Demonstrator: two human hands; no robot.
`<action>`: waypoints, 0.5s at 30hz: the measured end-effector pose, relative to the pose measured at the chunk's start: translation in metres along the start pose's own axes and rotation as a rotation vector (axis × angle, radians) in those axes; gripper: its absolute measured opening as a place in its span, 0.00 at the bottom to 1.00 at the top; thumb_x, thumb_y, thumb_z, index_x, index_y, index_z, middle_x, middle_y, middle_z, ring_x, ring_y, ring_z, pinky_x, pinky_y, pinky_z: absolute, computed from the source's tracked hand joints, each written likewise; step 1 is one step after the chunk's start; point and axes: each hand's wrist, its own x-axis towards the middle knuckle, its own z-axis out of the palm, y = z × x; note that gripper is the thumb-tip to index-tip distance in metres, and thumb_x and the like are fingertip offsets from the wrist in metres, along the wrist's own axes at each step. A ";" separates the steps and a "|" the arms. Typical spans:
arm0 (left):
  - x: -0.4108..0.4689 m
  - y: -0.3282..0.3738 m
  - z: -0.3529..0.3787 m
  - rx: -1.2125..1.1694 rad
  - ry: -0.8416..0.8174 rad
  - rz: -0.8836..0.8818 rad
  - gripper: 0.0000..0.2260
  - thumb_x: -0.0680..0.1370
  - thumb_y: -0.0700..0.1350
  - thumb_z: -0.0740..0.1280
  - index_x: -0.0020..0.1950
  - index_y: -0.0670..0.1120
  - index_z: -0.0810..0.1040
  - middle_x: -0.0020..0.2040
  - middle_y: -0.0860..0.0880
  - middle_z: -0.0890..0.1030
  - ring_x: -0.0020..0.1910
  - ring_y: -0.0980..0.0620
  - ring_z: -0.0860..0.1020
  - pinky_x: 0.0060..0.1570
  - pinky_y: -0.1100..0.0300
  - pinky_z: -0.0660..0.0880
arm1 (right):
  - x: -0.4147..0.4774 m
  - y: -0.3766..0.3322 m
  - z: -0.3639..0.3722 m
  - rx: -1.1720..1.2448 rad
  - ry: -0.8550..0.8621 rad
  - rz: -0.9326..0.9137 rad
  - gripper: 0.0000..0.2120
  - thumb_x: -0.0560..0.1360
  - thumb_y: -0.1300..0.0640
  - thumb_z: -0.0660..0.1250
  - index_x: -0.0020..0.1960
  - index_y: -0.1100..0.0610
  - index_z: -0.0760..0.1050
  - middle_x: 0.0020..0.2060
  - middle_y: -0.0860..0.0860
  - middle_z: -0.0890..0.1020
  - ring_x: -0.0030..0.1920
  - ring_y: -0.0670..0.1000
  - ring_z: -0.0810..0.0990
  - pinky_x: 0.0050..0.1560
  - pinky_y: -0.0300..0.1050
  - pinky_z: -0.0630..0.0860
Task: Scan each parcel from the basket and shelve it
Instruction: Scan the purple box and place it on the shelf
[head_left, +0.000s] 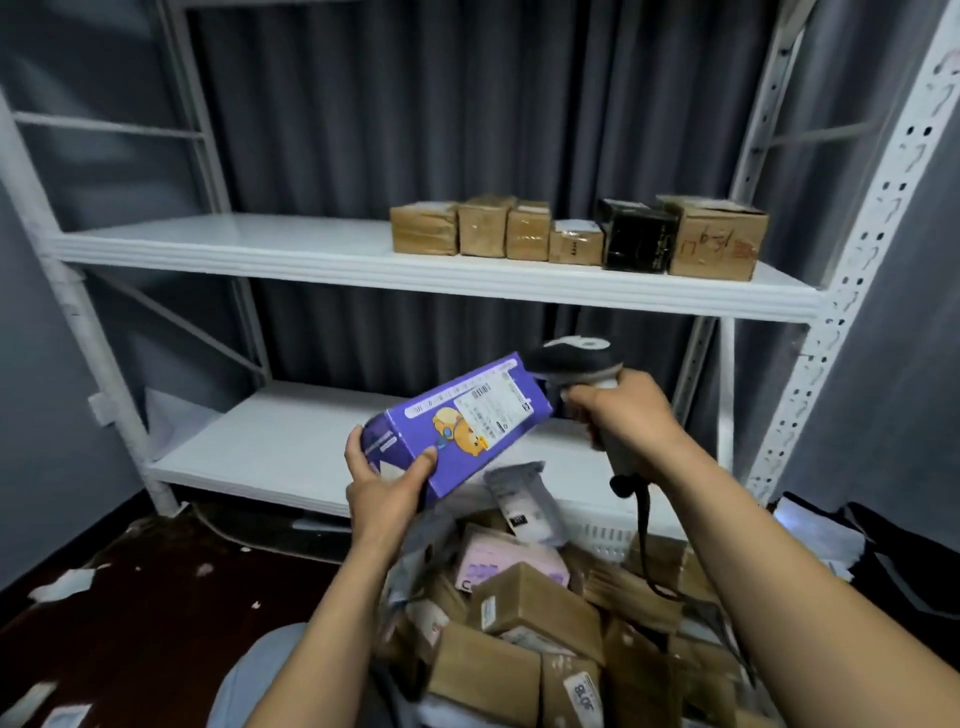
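One head-worn wide-angle view, facing forward and tilted down. Forearms (332, 597) enter from the bottom edge; left hand (387, 480) and right hand (618, 410) sit close, mid-frame. Shelf (260, 249) stands straight ahead, near; basket (605, 535) directly below.

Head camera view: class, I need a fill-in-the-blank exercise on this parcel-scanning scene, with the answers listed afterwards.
The left hand holds a ____ box with a cartoon animal.
The right hand grips a barcode scanner; ____ parcels stand on the upper shelf.
Just one of those is ____, the rest brown.
Missing words: purple; six; black.
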 end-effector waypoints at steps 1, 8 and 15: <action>0.006 0.010 -0.008 0.027 0.034 0.024 0.37 0.66 0.55 0.76 0.69 0.61 0.60 0.65 0.44 0.74 0.59 0.46 0.75 0.58 0.57 0.70 | 0.003 -0.014 0.006 0.003 0.004 -0.028 0.07 0.69 0.60 0.71 0.33 0.57 0.77 0.24 0.52 0.76 0.23 0.52 0.72 0.27 0.42 0.69; 0.034 0.070 -0.050 0.093 0.302 0.251 0.42 0.70 0.49 0.76 0.76 0.59 0.54 0.65 0.39 0.67 0.50 0.52 0.68 0.56 0.61 0.66 | 0.023 -0.082 0.048 0.019 0.027 -0.135 0.08 0.69 0.57 0.72 0.34 0.57 0.75 0.24 0.53 0.77 0.24 0.53 0.75 0.30 0.42 0.74; 0.078 0.103 -0.067 0.129 0.465 0.465 0.47 0.66 0.49 0.78 0.74 0.66 0.51 0.65 0.39 0.62 0.61 0.38 0.71 0.66 0.49 0.70 | 0.046 -0.125 0.083 0.080 -0.002 -0.156 0.07 0.69 0.57 0.71 0.38 0.60 0.77 0.26 0.53 0.79 0.25 0.52 0.77 0.31 0.43 0.76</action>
